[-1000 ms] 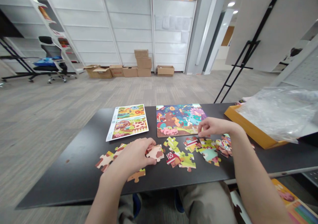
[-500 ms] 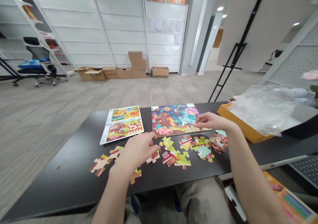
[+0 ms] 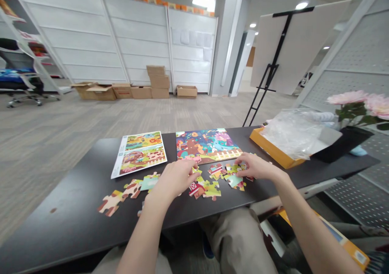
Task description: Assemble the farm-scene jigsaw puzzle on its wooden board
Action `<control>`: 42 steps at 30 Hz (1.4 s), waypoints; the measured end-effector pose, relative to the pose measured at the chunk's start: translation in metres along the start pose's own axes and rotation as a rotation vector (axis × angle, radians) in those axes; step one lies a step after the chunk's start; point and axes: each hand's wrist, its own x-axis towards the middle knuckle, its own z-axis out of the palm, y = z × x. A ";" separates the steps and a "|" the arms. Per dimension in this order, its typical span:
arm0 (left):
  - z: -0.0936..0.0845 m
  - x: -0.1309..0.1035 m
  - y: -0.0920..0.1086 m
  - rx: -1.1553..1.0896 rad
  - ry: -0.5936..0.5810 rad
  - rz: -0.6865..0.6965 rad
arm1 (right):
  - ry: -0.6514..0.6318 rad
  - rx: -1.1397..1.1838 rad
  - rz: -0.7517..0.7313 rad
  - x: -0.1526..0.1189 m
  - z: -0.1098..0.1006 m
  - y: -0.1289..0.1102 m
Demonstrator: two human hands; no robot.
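Observation:
My left hand hovers over the loose pieces below the puzzle board, fingers bent and apart, with nothing visible in it. The fingertips of my right hand touch or nearly touch the pieces at the right of the pile; what they hold, if anything, is hidden. The colourful puzzle board lies behind both hands, with a white fence along its lower edge. A picture sheet is to its left. Cow-patterned pieces lie at the left, and a red barn piece is between my hands.
On the black table, a yellow box with clear plastic wrap stands at the right, beside a black pot of pink flowers. An easel and cardboard boxes stand on the floor beyond. Another yellow box sits below the table.
My right hand has moved from the board's lower right edge down to the loose pieces. My left hand stays over its pieces. The view has turned right, showing more of the flowers.

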 end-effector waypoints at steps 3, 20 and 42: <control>0.002 0.000 -0.001 -0.047 0.025 0.033 | 0.004 0.100 0.063 -0.002 -0.001 0.000; 0.007 0.002 -0.023 -0.928 0.334 -0.100 | -0.400 0.879 -0.334 0.098 0.011 -0.117; 0.016 -0.008 -0.030 -0.609 0.079 -0.075 | -0.409 0.783 -0.289 0.101 0.026 -0.098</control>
